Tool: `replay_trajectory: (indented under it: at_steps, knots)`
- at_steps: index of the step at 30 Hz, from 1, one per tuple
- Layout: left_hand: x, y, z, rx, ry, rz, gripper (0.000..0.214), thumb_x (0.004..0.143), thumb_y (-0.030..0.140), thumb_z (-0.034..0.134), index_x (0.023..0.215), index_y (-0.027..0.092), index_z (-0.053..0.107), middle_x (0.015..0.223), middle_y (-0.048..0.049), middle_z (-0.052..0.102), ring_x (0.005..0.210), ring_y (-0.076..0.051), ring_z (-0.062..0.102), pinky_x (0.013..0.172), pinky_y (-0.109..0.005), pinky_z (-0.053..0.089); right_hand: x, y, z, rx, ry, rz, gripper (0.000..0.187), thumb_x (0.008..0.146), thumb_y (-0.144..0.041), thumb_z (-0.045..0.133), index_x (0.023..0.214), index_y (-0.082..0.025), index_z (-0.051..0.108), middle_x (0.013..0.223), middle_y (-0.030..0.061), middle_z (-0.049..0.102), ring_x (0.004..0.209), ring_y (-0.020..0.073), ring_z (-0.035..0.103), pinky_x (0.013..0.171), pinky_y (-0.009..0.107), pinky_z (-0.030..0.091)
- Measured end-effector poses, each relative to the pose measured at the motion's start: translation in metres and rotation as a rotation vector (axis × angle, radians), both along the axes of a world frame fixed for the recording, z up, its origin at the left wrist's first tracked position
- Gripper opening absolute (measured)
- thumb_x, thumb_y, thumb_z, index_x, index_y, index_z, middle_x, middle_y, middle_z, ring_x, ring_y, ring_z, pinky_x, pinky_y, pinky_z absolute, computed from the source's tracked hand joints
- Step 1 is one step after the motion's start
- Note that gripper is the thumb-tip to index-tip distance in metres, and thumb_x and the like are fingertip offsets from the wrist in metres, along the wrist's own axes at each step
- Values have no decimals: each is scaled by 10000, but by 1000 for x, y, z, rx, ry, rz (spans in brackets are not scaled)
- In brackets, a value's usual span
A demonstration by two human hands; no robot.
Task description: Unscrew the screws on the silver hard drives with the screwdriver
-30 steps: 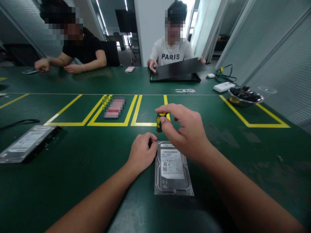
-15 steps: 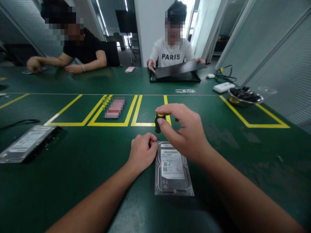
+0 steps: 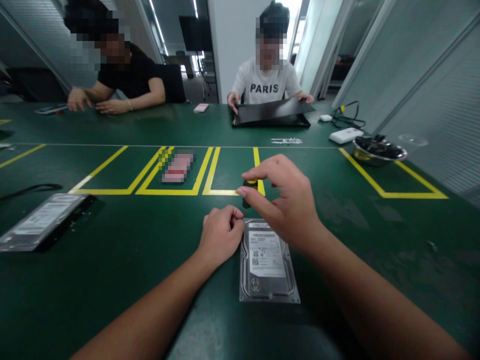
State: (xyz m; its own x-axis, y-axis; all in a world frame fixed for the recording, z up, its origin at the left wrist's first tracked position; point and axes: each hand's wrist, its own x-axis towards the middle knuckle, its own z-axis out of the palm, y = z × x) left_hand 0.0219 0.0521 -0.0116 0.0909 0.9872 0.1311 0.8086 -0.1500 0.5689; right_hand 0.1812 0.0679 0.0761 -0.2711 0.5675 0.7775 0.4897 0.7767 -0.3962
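A silver hard drive [image 3: 267, 265] with a white label lies flat on the green table in front of me. My right hand [image 3: 287, 200] pinches the black-and-yellow handle of a small screwdriver [image 3: 248, 191], held upright over the drive's far left corner. My left hand [image 3: 221, 234] is curled closed against that same corner, its fingertips by the screwdriver's shaft; I cannot see what they grip.
A second hard drive [image 3: 39, 220] lies at the left. A metal bowl [image 3: 378, 149] of dark parts and a white box [image 3: 345, 134] sit far right. Two people sit across the table; one handles a black laptop [image 3: 272, 114]. Yellow tape lines [image 3: 176, 190] mark the table.
My right hand's fingers have turned round the screwdriver handle and sunk a little. The person at far left pulled a hand inward; the laptop lid across the table has lowered.
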Motion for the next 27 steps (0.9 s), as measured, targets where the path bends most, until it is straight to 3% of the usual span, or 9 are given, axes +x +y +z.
replay_trajectory:
  at_steps: [4, 10, 12, 15, 20, 22, 27]
  knots:
    - [0, 0, 0, 6, 4, 1, 79, 871, 219, 561, 817, 223, 618, 717, 0, 620, 801, -234, 560, 697, -336, 349, 0, -1, 1, -2, -22, 16, 227, 860, -118, 582, 1058, -189, 667, 1029, 38, 723, 950, 178, 641, 853, 350, 493]
    - [-1, 1, -3, 11, 22, 3, 90, 879, 241, 559, 811, 221, 614, 721, -3, 620, 787, -234, 559, 691, -341, 346, -2, 0, 1, -11, 1, 26, 141, 842, -274, 700, 948, -182, 687, 917, 48, 691, 901, 184, 621, 803, 339, 506]
    - [0, 1, -3, 10, 25, 4, 89, 876, 241, 566, 803, 221, 611, 726, -4, 627, 797, -234, 564, 697, -341, 351, -1, 0, 1, -5, -11, 19, 100, 867, -214, 642, 957, -199, 682, 926, 31, 710, 897, 178, 632, 820, 343, 500]
    - [0, 0, -2, 8, 23, 9, 96, 878, 244, 562, 799, 221, 610, 721, -6, 627, 810, -234, 569, 699, -336, 357, 0, 0, 0, -19, -19, 20, 219, 864, -119, 555, 1026, -202, 678, 1019, 35, 734, 957, 182, 655, 869, 356, 495]
    - [0, 1, -2, 17, 27, 11, 98, 882, 254, 567, 797, 224, 607, 706, -3, 609, 786, -233, 560, 690, -341, 348, -1, 0, -1, -28, -5, 35, 128, 853, -244, 673, 971, -197, 687, 947, 44, 709, 916, 182, 637, 826, 341, 515]
    - [0, 1, -2, 18, 18, 7, 94, 881, 250, 568, 800, 225, 606, 706, 0, 604, 785, -233, 553, 687, -341, 339, -1, 0, 0, -6, -12, 38, 101, 862, -189, 642, 953, -183, 686, 934, 46, 716, 913, 174, 641, 837, 337, 516]
    - [0, 0, -2, -5, -13, 8, 94, 873, 241, 564, 791, 224, 606, 715, 2, 613, 794, -230, 546, 692, -337, 331, 0, 0, 2, -50, -18, 93, 287, 890, -91, 493, 1088, -184, 677, 1144, 68, 728, 1088, 180, 659, 970, 375, 506]
